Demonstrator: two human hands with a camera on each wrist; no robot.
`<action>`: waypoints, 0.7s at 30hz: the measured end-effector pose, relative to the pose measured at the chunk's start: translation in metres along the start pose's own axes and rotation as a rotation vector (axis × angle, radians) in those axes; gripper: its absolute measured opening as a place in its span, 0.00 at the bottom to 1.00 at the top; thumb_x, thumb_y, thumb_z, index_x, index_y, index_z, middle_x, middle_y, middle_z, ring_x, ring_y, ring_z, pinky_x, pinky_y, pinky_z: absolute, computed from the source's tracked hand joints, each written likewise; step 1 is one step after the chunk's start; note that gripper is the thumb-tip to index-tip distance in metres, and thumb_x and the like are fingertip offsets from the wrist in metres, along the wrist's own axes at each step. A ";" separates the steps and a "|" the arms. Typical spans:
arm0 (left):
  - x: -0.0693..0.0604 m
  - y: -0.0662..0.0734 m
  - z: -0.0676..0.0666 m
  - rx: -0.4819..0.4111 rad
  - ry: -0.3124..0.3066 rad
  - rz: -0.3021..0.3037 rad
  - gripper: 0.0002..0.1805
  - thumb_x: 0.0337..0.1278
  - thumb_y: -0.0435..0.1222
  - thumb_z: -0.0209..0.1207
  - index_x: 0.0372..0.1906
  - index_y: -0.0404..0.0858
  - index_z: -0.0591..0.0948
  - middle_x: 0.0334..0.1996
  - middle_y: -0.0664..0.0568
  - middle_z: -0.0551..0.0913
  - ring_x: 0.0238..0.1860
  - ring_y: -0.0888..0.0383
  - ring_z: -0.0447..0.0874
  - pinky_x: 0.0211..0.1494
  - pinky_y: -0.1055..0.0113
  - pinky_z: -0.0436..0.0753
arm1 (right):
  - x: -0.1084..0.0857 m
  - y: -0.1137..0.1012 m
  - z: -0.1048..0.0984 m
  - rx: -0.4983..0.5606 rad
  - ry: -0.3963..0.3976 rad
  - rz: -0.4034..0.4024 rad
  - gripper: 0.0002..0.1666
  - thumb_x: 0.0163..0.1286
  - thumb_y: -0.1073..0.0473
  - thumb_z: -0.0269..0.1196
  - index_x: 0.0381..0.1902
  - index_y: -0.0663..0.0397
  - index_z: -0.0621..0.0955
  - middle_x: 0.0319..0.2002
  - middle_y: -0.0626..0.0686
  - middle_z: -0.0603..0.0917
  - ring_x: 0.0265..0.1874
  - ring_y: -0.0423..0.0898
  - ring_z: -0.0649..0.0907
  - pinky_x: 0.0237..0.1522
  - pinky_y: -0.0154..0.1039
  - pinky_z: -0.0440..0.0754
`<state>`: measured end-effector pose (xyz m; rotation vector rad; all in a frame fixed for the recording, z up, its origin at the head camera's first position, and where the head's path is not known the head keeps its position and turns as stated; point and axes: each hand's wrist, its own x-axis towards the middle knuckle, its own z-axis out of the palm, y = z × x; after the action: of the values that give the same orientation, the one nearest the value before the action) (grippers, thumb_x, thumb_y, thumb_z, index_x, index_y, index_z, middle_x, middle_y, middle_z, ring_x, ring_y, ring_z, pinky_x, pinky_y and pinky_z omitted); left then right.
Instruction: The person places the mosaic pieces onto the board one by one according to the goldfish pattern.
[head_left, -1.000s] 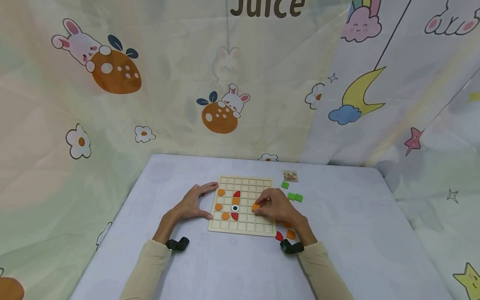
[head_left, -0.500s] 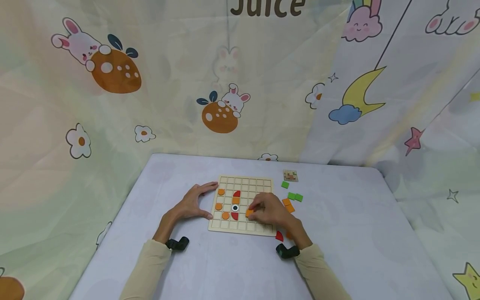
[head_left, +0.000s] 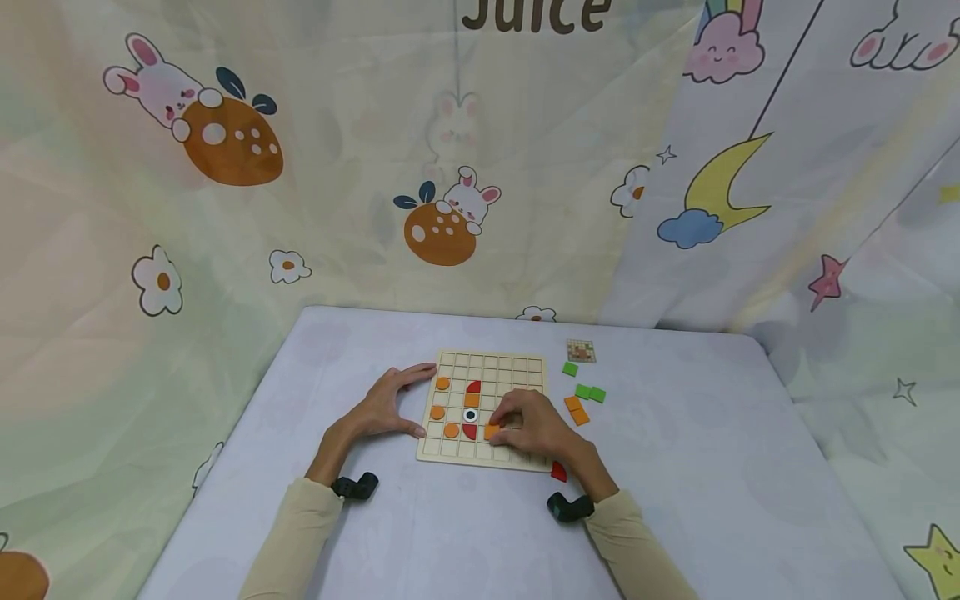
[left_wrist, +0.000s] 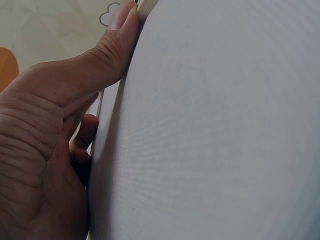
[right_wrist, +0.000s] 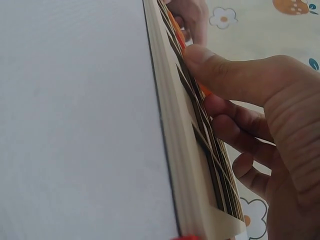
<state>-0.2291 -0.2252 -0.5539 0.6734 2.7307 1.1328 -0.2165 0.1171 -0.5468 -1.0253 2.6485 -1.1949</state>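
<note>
A wooden grid board (head_left: pixel 510 457) lies on the table, with its squares partly filled. My left hand (head_left: pixel 382 407) spreads along its left edge, thumb and fingertips touching the side. In the left wrist view, the thumb (left_wrist: pixel 95 62) meets the board's corner. Over the lower middle of the grid, my right hand (head_left: pixel 534 427) pinches an orange square tile (head_left: pixel 491 432) between thumb and fingers. Just left of it sit a red quarter-circle tile (head_left: pixel 469 432) and a white tile with a black dot (head_left: pixel 470 415). Round orange tiles (head_left: pixel 437 412) occupy squares farther left.
Loose green square tiles (head_left: pixel 582 392) and orange tiles (head_left: pixel 573 404) lie right of the board. A red quarter-circle piece (head_left: pixel 558 472) is by its lower right corner. A small pattern card (head_left: pixel 581 351) lies behind the green tiles. A printed cloth (head_left: pixel 360 167) hangs behind the table.
My right hand has moved left and slightly nearer with the orange square tile, toward the lower red tile. Orange tiles right of the board have come into view. The left hand has stayed put.
</note>
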 end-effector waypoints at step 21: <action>0.000 -0.003 0.000 0.008 0.004 0.006 0.64 0.32 0.48 0.91 0.83 0.45 0.72 0.85 0.51 0.69 0.60 0.50 0.71 0.65 0.50 0.71 | -0.001 -0.010 -0.001 -0.102 -0.026 0.029 0.12 0.59 0.52 0.86 0.38 0.44 0.94 0.36 0.37 0.91 0.42 0.36 0.84 0.56 0.42 0.83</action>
<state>-0.2296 -0.2269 -0.5558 0.6818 2.7398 1.1272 -0.2108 0.1139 -0.5393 -1.0058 2.7196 -1.0438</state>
